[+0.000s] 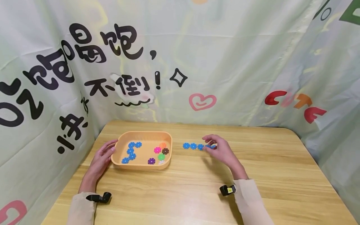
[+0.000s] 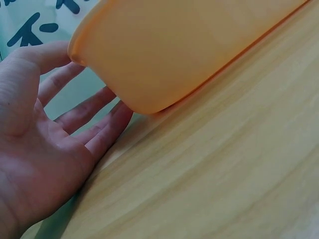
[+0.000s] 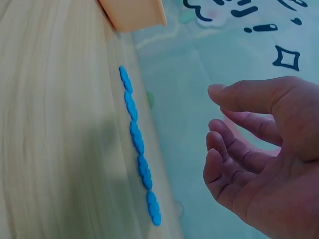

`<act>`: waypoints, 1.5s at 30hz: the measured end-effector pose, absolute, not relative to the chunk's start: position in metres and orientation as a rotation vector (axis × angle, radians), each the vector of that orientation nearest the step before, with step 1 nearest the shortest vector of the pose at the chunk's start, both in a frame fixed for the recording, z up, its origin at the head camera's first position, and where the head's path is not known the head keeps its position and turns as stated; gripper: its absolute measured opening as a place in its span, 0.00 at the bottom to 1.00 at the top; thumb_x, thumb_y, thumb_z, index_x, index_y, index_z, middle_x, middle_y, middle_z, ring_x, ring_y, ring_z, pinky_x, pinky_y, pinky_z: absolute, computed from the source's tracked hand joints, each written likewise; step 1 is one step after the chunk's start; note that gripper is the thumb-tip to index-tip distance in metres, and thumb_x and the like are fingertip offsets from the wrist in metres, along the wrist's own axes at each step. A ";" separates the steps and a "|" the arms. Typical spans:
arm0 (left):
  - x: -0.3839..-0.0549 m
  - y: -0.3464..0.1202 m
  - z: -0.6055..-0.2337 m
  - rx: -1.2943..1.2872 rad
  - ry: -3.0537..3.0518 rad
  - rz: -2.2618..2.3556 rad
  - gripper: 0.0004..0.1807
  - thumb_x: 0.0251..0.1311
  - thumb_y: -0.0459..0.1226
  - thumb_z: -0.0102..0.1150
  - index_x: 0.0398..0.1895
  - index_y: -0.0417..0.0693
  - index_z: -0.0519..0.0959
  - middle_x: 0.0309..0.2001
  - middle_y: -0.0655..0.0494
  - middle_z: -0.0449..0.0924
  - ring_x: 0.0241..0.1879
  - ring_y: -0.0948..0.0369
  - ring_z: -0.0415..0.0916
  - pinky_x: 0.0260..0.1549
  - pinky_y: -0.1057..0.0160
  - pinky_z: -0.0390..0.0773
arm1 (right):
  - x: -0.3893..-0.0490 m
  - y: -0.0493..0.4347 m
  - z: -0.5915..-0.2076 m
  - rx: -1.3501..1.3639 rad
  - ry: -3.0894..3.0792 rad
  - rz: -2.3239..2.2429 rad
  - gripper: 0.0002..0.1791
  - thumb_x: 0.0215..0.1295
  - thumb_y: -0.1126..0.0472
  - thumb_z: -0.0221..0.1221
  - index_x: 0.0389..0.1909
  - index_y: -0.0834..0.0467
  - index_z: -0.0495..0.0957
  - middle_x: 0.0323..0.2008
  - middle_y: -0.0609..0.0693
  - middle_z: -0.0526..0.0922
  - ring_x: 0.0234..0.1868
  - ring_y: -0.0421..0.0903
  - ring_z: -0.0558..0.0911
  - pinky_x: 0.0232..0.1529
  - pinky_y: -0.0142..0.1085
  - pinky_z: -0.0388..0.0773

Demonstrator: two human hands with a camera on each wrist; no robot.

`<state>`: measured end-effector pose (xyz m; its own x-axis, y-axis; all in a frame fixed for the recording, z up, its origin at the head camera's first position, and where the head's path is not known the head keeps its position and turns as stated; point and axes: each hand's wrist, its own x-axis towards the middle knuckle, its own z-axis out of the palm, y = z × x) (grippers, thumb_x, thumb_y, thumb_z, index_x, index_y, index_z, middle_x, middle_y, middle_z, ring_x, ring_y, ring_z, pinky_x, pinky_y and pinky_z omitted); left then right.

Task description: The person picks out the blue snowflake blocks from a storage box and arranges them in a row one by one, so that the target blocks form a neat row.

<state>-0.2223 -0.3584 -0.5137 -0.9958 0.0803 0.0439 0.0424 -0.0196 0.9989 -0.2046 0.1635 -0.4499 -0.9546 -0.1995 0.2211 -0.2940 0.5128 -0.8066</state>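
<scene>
My left hand [image 1: 100, 158] is at the left end of an orange plastic tray [image 1: 140, 166]. Its thumb touches the rim and its relaxed fingers rest against the outer wall, as the left wrist view [image 2: 55, 144] of the hand shows. On the table to the right of the tray lies a straight row of blue snowflake discs [image 1: 193, 146], touching edge to edge. Above the right end of that row hovers my right hand [image 1: 222, 151], fingers loosely bent with nothing between them. In the right wrist view a gap separates the hand [image 3: 259, 149] from the blue row [image 3: 137, 139].
Inside the tray, blue discs [image 1: 130, 151] lie in a zigzag on the left. Single pink [image 1: 157, 150], brown [image 1: 165, 151], green [image 1: 161, 157] and purple discs [image 1: 151, 161] lie on the right, with orange and white ones. A printed curtain [image 1: 239, 78] hangs behind the wooden table [image 1: 168, 193].
</scene>
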 end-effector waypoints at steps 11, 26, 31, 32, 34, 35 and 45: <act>-0.220 -0.362 -0.513 0.174 2.192 2.203 0.27 0.79 0.38 0.51 0.75 0.38 0.63 0.63 0.57 0.70 0.57 0.67 0.76 0.51 0.70 0.80 | -0.199 0.137 -0.445 0.585 -2.608 1.437 0.19 0.64 0.69 0.68 0.55 0.60 0.81 0.46 0.58 0.82 0.45 0.57 0.81 0.42 0.42 0.82; -0.220 -0.359 -0.511 0.112 2.222 2.173 0.28 0.78 0.41 0.53 0.75 0.41 0.64 0.65 0.54 0.67 0.58 0.67 0.75 0.52 0.70 0.79 | -0.203 0.077 -0.436 0.647 -2.493 1.652 0.18 0.65 0.69 0.67 0.55 0.58 0.80 0.43 0.51 0.81 0.44 0.50 0.82 0.46 0.46 0.83; -0.222 -0.358 -0.511 0.125 2.208 2.180 0.28 0.78 0.41 0.53 0.75 0.41 0.64 0.66 0.54 0.66 0.58 0.66 0.74 0.52 0.71 0.79 | -0.207 0.057 -0.432 0.686 -2.467 1.705 0.17 0.65 0.70 0.66 0.55 0.60 0.80 0.44 0.57 0.81 0.44 0.50 0.82 0.47 0.46 0.83; -0.222 -0.358 -0.511 0.127 2.206 2.180 0.28 0.78 0.41 0.53 0.75 0.41 0.64 0.66 0.53 0.66 0.59 0.66 0.74 0.52 0.71 0.79 | -0.207 0.052 -0.431 0.693 -2.470 1.713 0.17 0.65 0.70 0.66 0.55 0.61 0.80 0.44 0.57 0.81 0.44 0.50 0.82 0.47 0.45 0.83; -0.222 -0.358 -0.512 0.128 2.206 2.177 0.28 0.78 0.41 0.53 0.75 0.42 0.64 0.67 0.53 0.66 0.59 0.66 0.73 0.52 0.70 0.79 | -0.208 0.044 -0.431 0.715 -2.484 1.717 0.16 0.66 0.70 0.66 0.54 0.60 0.80 0.44 0.55 0.81 0.44 0.49 0.82 0.47 0.43 0.83; -0.223 -0.358 -0.512 0.128 2.206 2.177 0.27 0.78 0.41 0.53 0.75 0.42 0.64 0.67 0.53 0.65 0.59 0.66 0.74 0.52 0.70 0.79 | -0.208 0.039 -0.431 0.730 -2.490 1.718 0.16 0.66 0.70 0.65 0.54 0.59 0.80 0.44 0.53 0.80 0.44 0.49 0.82 0.47 0.42 0.83; -0.224 -0.358 -0.513 0.100 2.217 2.169 0.27 0.78 0.41 0.53 0.75 0.43 0.65 0.66 0.53 0.66 0.59 0.67 0.74 0.52 0.70 0.79 | -0.216 -0.006 -0.430 0.849 -2.568 1.748 0.17 0.69 0.67 0.65 0.57 0.59 0.79 0.46 0.52 0.80 0.45 0.46 0.81 0.46 0.35 0.82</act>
<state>-0.2243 -0.3579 -0.5132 -0.9972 0.0733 0.0173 0.0189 0.0212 0.9996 -0.2157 -0.0060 -0.4303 -0.8581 -0.4626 0.2229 -0.3770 0.2728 -0.8851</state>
